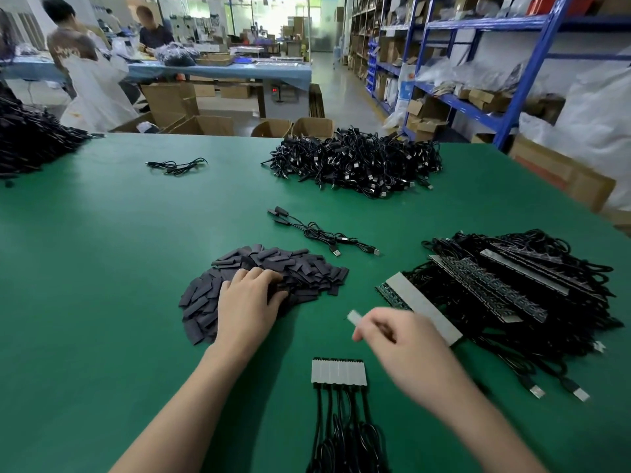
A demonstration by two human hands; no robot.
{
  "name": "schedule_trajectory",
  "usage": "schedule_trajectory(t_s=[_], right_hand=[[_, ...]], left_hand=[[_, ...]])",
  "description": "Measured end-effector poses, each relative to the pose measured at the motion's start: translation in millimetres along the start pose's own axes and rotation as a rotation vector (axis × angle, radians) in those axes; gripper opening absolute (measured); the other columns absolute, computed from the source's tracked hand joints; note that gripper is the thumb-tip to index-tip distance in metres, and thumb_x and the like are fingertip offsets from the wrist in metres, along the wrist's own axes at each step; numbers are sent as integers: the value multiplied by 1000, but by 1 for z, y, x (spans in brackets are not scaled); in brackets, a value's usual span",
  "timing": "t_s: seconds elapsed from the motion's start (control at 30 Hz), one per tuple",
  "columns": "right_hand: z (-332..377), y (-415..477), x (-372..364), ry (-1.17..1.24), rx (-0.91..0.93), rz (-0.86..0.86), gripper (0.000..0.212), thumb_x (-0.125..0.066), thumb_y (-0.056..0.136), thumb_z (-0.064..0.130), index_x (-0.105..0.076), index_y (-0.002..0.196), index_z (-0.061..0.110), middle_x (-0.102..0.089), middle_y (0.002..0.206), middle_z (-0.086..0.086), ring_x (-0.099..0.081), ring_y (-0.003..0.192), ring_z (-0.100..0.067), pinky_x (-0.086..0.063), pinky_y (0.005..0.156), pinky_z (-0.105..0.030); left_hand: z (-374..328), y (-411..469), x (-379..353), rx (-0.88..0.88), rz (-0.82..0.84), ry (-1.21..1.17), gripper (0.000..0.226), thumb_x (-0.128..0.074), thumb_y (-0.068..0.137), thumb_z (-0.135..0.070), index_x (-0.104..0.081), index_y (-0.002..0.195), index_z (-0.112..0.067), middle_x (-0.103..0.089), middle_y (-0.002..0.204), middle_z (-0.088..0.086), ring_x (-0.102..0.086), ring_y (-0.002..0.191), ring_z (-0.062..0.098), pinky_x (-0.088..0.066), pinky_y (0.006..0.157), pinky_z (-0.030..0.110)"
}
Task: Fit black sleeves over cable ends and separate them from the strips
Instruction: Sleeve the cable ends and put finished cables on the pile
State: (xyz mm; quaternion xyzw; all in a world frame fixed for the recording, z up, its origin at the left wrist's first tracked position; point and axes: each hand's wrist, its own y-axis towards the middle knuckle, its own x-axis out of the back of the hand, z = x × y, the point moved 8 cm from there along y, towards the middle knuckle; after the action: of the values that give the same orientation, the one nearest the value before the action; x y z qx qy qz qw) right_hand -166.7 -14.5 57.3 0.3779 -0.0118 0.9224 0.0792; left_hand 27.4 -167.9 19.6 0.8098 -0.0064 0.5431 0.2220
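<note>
A heap of flat black sleeves [307, 271] lies on the green table [102, 268]. My left hand [247, 302] rests on the heap, its fingers curled into the sleeves. My right hand [403, 343], blurred, pinches a single small white-backed cable end [355, 317] just above the table. Below it lies a short strip of several joined cable ends [338, 372], white side up, with its black cables running toward me. At the right sits a stack of long strips [478, 281] tangled with their cables.
A big pile of black USB cables [355, 162] sits at the far middle, two sleeved cables [321, 232] lie nearer, a loose cable [177, 165] lies far left. More black parts [30, 141] pile at the left edge. People and boxes stand beyond; shelves at right.
</note>
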Motion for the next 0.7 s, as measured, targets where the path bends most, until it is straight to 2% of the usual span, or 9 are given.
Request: schedule_trajectory(t_s=[0.13,0.2,0.27,0.43,0.57,0.7], right_hand=[[-24,3,-36,-40,-77,24,30,-51,102,43,-66,79,30,-51,52,17,-38,47,-8,-27,48,-24],[-31,4,-45,-20,-80,9,33,-52,103,42,-59,74,27,-51,56,20,-40,50,-8,-32,50,-25],[-35,5,-49,-35,-69,-16,33,-52,104,39,-54,73,27,-52,58,16,-45,55,-5,-37,54,-23],[-37,0,-50,-68,2,-38,25,-51,106,36,-61,85,27,-53,63,9,-49,60,-5,-35,54,-23],[-36,-4,-45,0,38,-55,18,-51,105,36,-66,95,35,-64,70,11,-57,60,-4,-41,54,-18],[-34,-5,-41,78,64,-64,16,-53,105,30,-61,110,42,-68,73,16,-61,62,-5,-46,57,-20]], left_hand=[[2,6,0,-10,14,-15,25,-74,91,-41,-72,114,-30,-70,112,-10,-58,110,20,-42,86,37],[5,10,0,9,31,-47,26,-77,89,-40,-74,113,-30,-70,105,-11,-59,105,19,-44,85,36],[7,12,2,16,52,-67,27,-79,87,-39,-75,113,-30,-69,102,-10,-60,101,18,-46,86,36],[-1,-6,12,-44,40,-183,23,-81,87,-36,-80,109,-28,-71,102,-10,-64,97,17,-53,88,37],[-20,-36,16,-118,83,-454,19,-81,86,-31,-80,105,-32,-64,102,-21,-62,99,4,-53,86,26],[-35,-58,25,-143,61,-599,17,-80,85,-29,-80,102,-34,-69,102,-24,-65,103,2,-45,82,11]])
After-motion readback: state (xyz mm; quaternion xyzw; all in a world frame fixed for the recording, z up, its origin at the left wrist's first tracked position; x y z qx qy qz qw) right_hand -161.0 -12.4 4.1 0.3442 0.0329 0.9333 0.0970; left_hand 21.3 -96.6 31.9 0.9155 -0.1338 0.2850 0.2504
